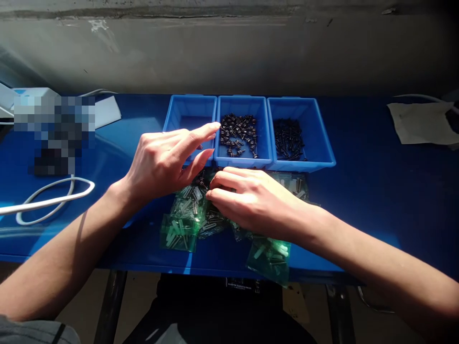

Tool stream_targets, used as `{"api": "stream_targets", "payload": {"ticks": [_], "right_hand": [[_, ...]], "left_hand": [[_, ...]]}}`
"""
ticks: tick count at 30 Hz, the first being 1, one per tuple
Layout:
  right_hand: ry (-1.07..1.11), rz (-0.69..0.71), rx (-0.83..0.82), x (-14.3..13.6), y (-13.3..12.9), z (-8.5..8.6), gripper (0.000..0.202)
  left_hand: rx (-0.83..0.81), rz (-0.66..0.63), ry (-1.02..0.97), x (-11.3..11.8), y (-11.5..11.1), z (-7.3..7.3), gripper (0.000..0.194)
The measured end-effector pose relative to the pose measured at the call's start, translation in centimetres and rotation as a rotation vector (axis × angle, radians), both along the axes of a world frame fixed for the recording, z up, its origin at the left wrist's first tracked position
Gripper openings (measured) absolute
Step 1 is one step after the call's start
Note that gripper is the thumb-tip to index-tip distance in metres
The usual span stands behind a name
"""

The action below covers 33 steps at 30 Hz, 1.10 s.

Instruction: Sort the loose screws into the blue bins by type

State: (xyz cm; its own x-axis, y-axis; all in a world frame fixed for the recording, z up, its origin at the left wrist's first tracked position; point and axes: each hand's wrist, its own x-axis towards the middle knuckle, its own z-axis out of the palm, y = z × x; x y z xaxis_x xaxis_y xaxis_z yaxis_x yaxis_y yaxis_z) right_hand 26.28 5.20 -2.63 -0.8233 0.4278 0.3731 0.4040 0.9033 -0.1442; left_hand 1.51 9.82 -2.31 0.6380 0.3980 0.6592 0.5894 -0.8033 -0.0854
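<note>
My left hand [163, 160] hovers over the front of the left blue bin [193, 99], thumb and index finger stretched out and apart; its other fingers are mostly hidden. Nothing shows between them. My right hand [253, 198] rests low over a pile of small clear green packets [186, 203], fingers curled inward and pressed together. What they grip, if anything, is hidden. Beside those fingertips are a few dark screws [202, 181]. Black screws with washers [238, 131] lie in the middle blue bin [244, 99]. Longer black screws [288, 138] fill part of the right blue bin [317, 143].
Packets with pale plugs and screws [178, 234] lie near the table's front edge, and another packet [270, 258] overhangs it. A white cable [53, 203] loops at left. Brown paper [419, 123] lies at right. A wall [229, 57] stands behind the blue table [366, 191].
</note>
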Motion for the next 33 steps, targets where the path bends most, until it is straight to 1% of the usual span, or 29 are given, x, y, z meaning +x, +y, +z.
{"api": "stream_targets", "payload": {"ticks": [3,6,9,11,15,18,20,22,23,26,28,30,31,32,33], "right_hand": [[0.033,-0.017,-0.087,0.0,0.0,-0.4,0.018],[0.082,-0.051,-0.143,-0.2,-0.2,-0.6,0.019],[0.077,-0.127,-0.085,-0.8,-0.2,-0.4,0.023],[-0.007,-0.152,-0.014,-1.4,0.0,0.0,0.023],[-0.181,-0.12,0.021,-2.8,0.5,0.9,0.02],[-0.202,-0.105,0.032,-3.3,0.6,1.2,0.026],[-0.145,-0.103,0.056,-2.8,0.6,1.3,0.031],[-0.011,-0.099,0.042,-1.7,0.7,1.7,0.036],[0.075,-0.096,0.005,-1.0,0.8,1.9,0.036],[0.308,-0.115,-0.151,1.1,1.1,2.4,0.018],[0.394,-0.208,-0.202,2.1,1.3,2.5,0.01],[0.458,-0.374,-0.141,2.6,1.3,2.3,0.004],[0.483,-0.45,-0.083,2.7,1.3,2.3,0.005],[0.491,-0.499,-0.019,2.7,1.2,2.2,0.011],[0.474,-0.507,0.033,2.6,1.0,2.2,0.017]], "left_hand": [[0.022,0.008,-0.033,-0.4,0.2,0.2,0.045],[0.066,-0.01,-0.054,-0.6,0.4,0.3,0.041],[0.063,0.002,-0.048,-0.5,0.3,0.1,0.036],[0.065,0.013,-0.043,-0.5,0.3,0.0,0.033],[0.112,0.012,-0.005,-0.7,0.5,-0.3,0.034],[0.154,0.012,0.004,-1.0,0.8,-0.5,0.033],[0.158,0.014,0.004,-1.2,0.9,-0.5,0.032],[0.138,0.023,0.012,-1.1,0.8,-0.5,0.03],[0.117,0.032,0.019,-1.0,0.7,-0.5,0.029],[0.064,0.013,0.025,-0.5,0.4,-0.6,0.024],[0.028,-0.004,0.029,-0.2,0.3,-0.8,0.021],[0.009,-0.026,0.032,0.0,0.3,-0.8,0.02],[-0.002,-0.025,0.04,0.0,0.3,-0.8,0.02],[-0.007,-0.026,0.052,-0.1,0.3,-0.8,0.02],[-0.008,-0.022,0.062,-0.1,0.4,-0.7,0.021]]}}
